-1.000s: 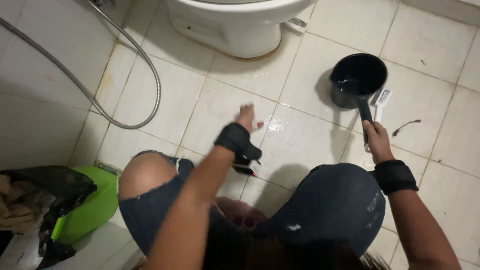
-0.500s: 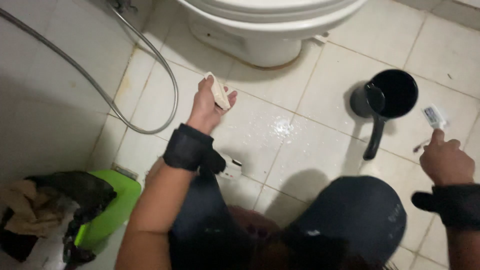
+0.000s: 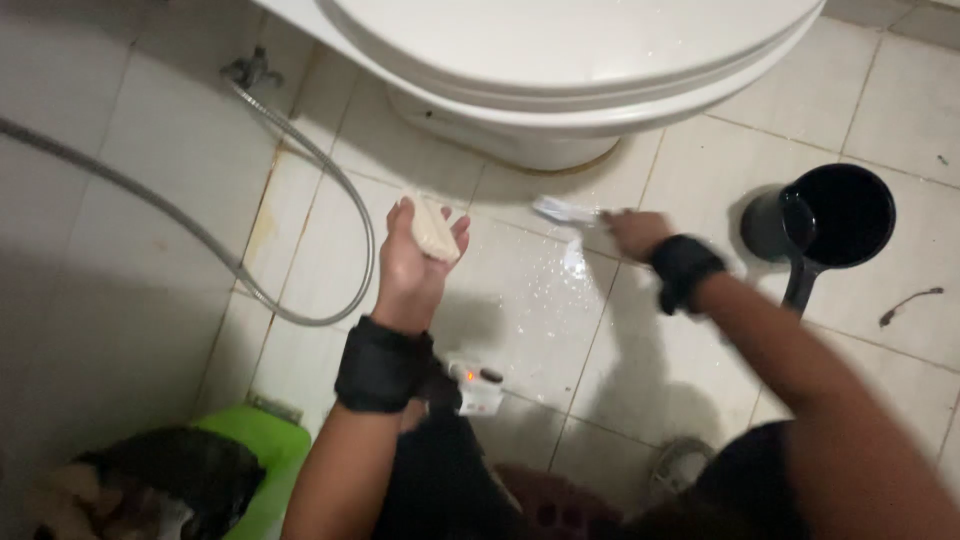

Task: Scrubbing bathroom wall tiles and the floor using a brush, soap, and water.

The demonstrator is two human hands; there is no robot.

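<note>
Left hand (image 3: 415, 262) raised above wet white floor tiles (image 3: 520, 300), fingers curled around pale soap-like bar (image 3: 435, 230), black wrist strap (image 3: 383, 364) on forearm

Right hand (image 3: 632, 232) low at toilet base (image 3: 520, 140), closed on white brush (image 3: 565, 210), bristle end blurred, touching or just above tile, cannot tell which

Black dipper (image 3: 835, 215) upright on floor, right of that hand, apart

Metal hose (image 3: 300, 200) loops left; green bin (image 3: 250, 450) bottom left
</note>
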